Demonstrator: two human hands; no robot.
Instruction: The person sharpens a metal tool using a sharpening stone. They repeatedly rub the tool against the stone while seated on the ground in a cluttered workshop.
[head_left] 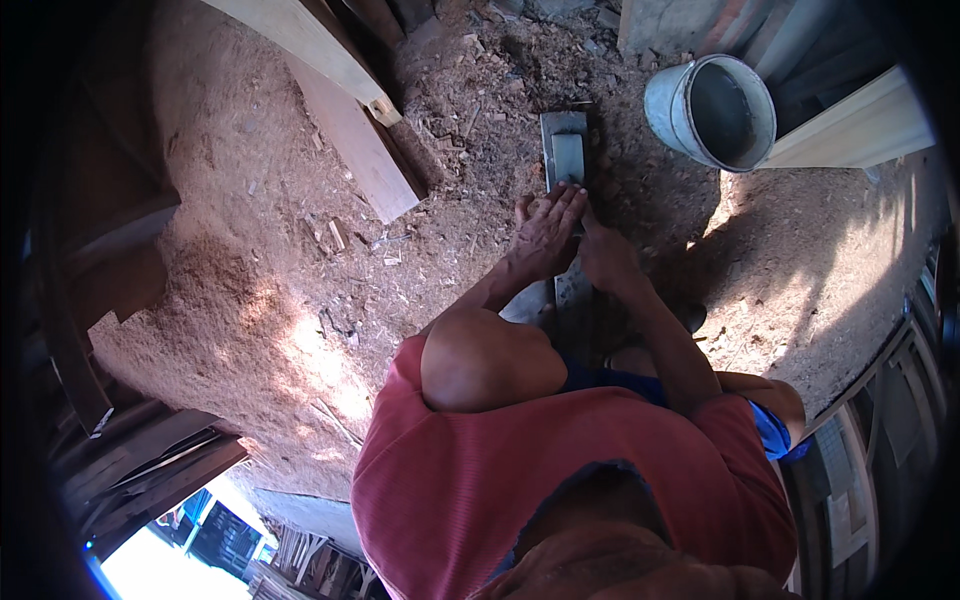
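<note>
A smooth pale grey block, which looks like a whetstone (568, 155), lies on a narrow grey board (549, 125) that runs away from me along the ground. My left hand (548, 232) rests over the block's near end, its fingers stretched forward and pressed down, the thumb off to the left. Close against it on the right, my right hand (606, 258) has its fingers curled round something that the hands hide. Whatever lies beneath the fingers cannot be made out.
A whitish bucket (689, 110) with greyish liquid stands at the far right, beside a pale plank (850, 125). Long wooden boards (355, 145) jut in from the far left. Wood shavings and scraps (340, 235) cover the ground. Stacked timber (150, 470) lies at the lower left.
</note>
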